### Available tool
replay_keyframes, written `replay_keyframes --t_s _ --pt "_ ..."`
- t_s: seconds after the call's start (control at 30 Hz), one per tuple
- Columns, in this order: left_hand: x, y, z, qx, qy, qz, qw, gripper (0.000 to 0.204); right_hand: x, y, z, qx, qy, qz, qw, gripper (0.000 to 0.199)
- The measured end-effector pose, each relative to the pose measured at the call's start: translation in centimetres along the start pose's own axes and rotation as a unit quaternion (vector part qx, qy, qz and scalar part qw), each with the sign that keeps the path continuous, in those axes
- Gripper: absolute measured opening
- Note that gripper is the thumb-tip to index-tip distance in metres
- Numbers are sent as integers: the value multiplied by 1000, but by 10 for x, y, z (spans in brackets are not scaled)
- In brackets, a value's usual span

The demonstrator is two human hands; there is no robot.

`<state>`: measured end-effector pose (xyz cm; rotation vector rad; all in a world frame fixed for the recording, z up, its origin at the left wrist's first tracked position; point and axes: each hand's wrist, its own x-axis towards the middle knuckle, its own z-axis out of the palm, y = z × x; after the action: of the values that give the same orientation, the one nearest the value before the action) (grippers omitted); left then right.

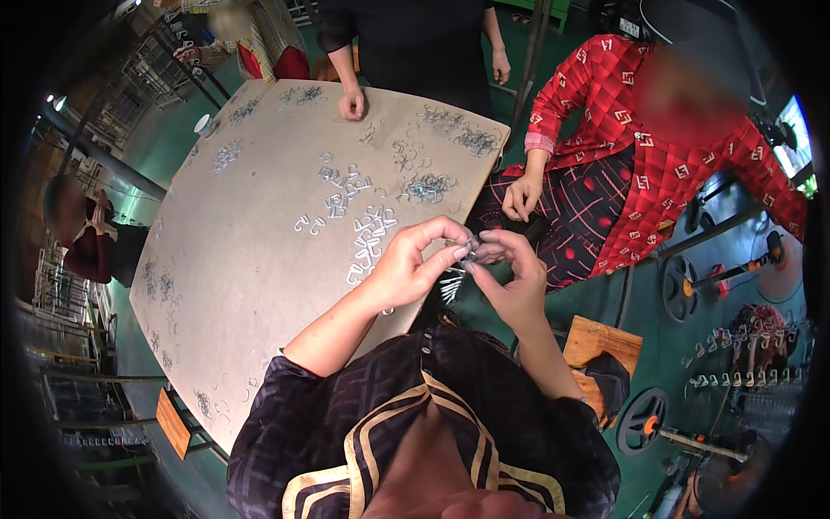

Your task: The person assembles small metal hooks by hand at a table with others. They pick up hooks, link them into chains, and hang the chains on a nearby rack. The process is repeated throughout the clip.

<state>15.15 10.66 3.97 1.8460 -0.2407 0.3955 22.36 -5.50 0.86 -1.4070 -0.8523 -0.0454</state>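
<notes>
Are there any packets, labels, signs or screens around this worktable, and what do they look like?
No packets, labels or signs show.
Possible screen: far right edge, behind the person in red; a bright, pale slanted panel, too cut off to be sure.
Small cup: far left corner of the table; round, white, no label visible.

Both hands raised together, left and right; fingertips pinched, touching.

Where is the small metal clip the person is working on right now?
In the head view, just right of centre: the metal clip is pinched between the left hand and right hand, off the table edge.
</notes>
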Motion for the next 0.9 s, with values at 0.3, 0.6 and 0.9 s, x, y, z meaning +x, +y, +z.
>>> replay_keyframes --t_s 0.3,0.6,0.9 --pt "7 29 17 137 49 148 978 11 1 -11 -3 -43 107 -124 986 20" --pt "-40 -76 41 213 149 65 963 16 16 -45 -43 -47 188 -119 974 13" --pt "-124 -153 53 408 32 6 912 39 50 -123 -77 13 202 -168 965 12"
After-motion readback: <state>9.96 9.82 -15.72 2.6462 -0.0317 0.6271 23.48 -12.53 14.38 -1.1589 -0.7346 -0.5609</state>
